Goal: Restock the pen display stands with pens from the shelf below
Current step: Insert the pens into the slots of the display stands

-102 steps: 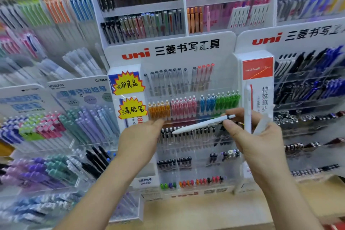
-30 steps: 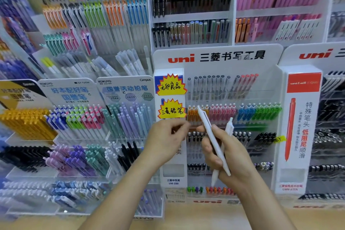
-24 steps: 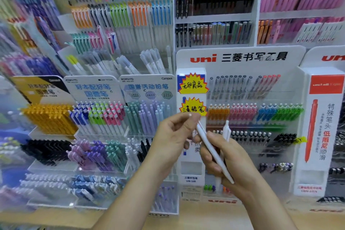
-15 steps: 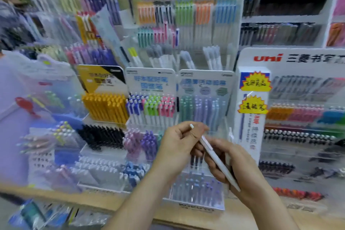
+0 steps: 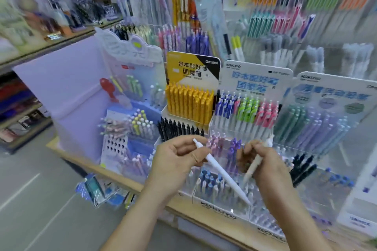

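Two white pens are held at lower centre: the left hand [image 5: 175,163] pinches the long pen [image 5: 222,173] near its upper end, and the right hand [image 5: 271,169] curls round the second pen [image 5: 256,162]. The step seems to be bringing stock to a stand; next, a matching slot in the Kokuyo stand [image 5: 255,79] behind the hands must be found.

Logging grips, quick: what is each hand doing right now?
Left hand: grips a white pen near its top end.
Right hand: holds a second white pen, blurred.
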A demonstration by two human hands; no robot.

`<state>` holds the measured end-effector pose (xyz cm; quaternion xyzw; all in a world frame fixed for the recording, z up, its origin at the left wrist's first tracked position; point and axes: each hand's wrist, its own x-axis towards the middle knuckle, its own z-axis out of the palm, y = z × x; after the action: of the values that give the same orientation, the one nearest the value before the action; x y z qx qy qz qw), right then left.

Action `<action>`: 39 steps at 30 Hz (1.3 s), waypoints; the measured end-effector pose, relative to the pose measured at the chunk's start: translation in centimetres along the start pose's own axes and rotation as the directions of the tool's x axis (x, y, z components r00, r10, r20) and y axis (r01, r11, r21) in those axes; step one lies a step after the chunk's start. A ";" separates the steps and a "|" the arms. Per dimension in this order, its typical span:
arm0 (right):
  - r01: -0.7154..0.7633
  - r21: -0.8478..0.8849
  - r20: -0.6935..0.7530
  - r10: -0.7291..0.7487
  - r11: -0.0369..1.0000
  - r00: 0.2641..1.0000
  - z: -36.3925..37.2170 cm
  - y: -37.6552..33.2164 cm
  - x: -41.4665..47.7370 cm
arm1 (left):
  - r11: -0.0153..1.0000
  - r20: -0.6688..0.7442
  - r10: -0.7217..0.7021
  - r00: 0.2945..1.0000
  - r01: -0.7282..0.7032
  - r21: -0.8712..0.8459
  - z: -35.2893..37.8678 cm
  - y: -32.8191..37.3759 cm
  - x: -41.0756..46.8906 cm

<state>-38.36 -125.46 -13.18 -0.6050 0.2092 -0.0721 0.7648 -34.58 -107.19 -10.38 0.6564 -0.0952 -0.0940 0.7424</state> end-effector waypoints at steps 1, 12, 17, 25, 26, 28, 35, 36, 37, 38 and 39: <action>0.030 -0.090 -0.013 -0.031 0.996 0.999 0.0 0.1 0.7 | 1.000 -0.045 0.007 0.999 -0.006 0.008 -0.9 0.1 0.4; 0.217 -0.280 0.059 -0.209 0.935 0.976 1.6 0.3 2.6 | 0.842 -0.048 0.005 0.999 0.021 0.539 -10.3 -3.0 4.8; 0.129 -0.269 -0.052 -0.149 0.955 0.988 3.6 2.2 1.8 | 0.710 0.195 -0.066 0.979 -0.091 0.698 -12.8 -6.8 6.8; 0.158 -0.157 -0.282 -0.198 0.975 0.939 7.7 6.6 -1.9 | 0.644 0.446 -0.119 0.887 -0.273 0.715 -15.7 -11.0 9.8; 0.162 -0.155 -0.302 -0.203 0.974 0.932 7.9 7.0 -2.4 | 0.628 0.469 -0.113 0.876 -0.303 0.717 -15.7 -11.2 10.0; 0.162 -0.178 -0.342 -0.215 0.971 0.915 8.4 8.0 -3.2 | 0.611 0.514 -0.089 0.853 -0.361 0.704 -15.5 -11.3 10.4; 0.185 -0.184 -0.414 -0.247 0.965 0.876 9.1 9.8 -4.8 | 0.502 0.692 -0.001 0.722 -0.598 0.625 -16.0 -12.4 11.3; 0.187 -0.176 -0.420 -0.245 0.966 0.874 9.2 10.0 -4.9 | 0.496 0.700 0.021 0.714 -0.615 0.613 -16.2 -12.9 11.2; 0.186 -0.174 -0.423 -0.244 0.967 0.873 9.3 10.2 -4.8 | 0.499 0.699 0.038 0.714 -0.620 0.606 -16.4 -13.4 10.9; 0.184 -0.178 -0.422 -0.244 0.967 0.873 9.4 10.4 -4.7 | 0.506 0.697 0.047 0.715 -0.619 0.601 -16.6 -13.9 10.7; 0.181 -0.183 -0.422 -0.244 0.966 0.873 9.5 10.6 -4.6 | 0.502 0.699 0.062 0.713 -0.628 0.595 -16.6 -14.2 10.6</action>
<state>-40.18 -112.51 -20.55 -0.6435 0.3137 -0.2765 0.6411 -20.13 -95.81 -26.32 0.8155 -0.4921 -0.0801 0.2940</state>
